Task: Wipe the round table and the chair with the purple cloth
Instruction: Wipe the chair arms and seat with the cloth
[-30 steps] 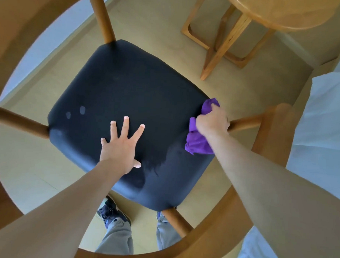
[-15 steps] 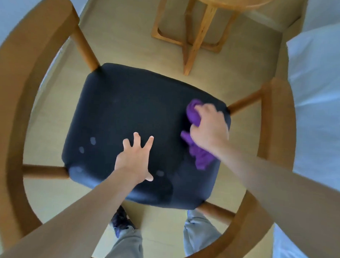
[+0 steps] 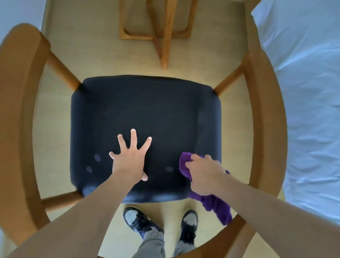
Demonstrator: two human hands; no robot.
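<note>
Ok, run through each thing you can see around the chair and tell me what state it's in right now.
left hand: fingers spread, pressed flat on the seat.
right hand: gripping the purple cloth at the seat's near right corner.
purple cloth: bunched, one end hanging off the seat edge.
chair seat: dark, with a few pale spots near the front.
table base: standing on the floor beyond the chair.
bed sheet: white, wrinkled.

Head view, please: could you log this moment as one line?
stage: wiping chair seat | right hand: grips purple cloth at seat's near right corner | left hand: flat on seat, fingers spread
</note>
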